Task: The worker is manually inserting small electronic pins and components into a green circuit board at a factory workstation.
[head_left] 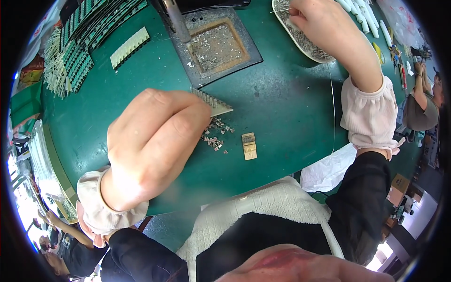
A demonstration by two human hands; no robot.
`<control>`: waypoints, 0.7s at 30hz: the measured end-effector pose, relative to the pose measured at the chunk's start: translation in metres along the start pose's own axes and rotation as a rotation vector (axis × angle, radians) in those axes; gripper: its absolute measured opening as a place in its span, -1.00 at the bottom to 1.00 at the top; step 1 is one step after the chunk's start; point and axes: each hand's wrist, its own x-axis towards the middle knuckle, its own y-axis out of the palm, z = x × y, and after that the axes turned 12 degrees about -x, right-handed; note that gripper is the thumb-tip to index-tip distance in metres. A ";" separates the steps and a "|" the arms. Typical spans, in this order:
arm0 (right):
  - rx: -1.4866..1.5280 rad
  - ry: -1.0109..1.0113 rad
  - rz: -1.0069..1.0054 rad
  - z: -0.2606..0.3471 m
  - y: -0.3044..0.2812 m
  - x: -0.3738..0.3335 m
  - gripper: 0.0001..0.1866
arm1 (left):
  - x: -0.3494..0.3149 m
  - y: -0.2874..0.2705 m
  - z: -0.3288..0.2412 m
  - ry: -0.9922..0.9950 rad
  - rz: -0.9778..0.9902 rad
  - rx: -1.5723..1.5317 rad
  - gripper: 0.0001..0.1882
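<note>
Head view, left of centre: the left hand [152, 141] is closed on a pale pin strip [213, 104] above loose metal bits [215, 136], best kept level. Upper right, the right hand [319, 23] pinches a thin wire [281, 10] over the oval tray [300, 40]; a light grip seems wise.

strip [217, 106]: we see a pale flat piece with rows of little pins, tilted, one end pinched.
bits [214, 136]: small grey pieces scattered just under it on green.
</note>
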 end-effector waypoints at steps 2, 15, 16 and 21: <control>0.057 -0.025 -0.170 -0.003 0.012 0.000 -0.89 | 0.002 0.003 0.001 0.000 0.005 0.000 -0.68; 0.239 -0.149 0.036 -0.010 -0.006 -0.001 -0.85 | 0.003 0.007 0.007 0.138 -0.023 0.107 -0.63; 0.228 -0.175 -0.015 -0.010 0.000 0.002 -0.86 | 0.003 0.007 0.006 0.136 -0.025 0.097 -0.63; 0.185 -0.090 -0.100 -0.016 -0.004 -0.002 -0.88 | 0.004 0.007 0.003 0.081 -0.014 0.054 -0.66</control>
